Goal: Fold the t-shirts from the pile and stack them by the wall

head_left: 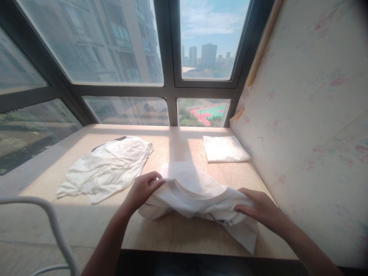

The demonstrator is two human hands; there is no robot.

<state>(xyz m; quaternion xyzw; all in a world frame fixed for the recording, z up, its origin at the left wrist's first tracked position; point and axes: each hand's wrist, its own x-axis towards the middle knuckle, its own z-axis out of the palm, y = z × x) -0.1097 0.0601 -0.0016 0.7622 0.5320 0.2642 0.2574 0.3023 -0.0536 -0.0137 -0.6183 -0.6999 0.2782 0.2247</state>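
A white T-shirt (198, 205) with a dark line print on its front hangs between my two hands, its round collar facing up. My left hand (145, 189) pinches the cloth at the shoulder left of the collar. On the other side, my right hand (254, 207) grips the opposite shoulder between thumb and fingers. Part of the shirt rests on the wooden surface (178, 237), and one lower corner droops toward the front edge. The fingertips behind the cloth are partly hidden.
A crumpled white garment (106, 168) lies to the left, a folded white cloth (225, 148) at the back right. Windows (169, 92) close off the far side, and a flowered wall (310, 134) the right. A white curved tube (54, 226) stands at the lower left.
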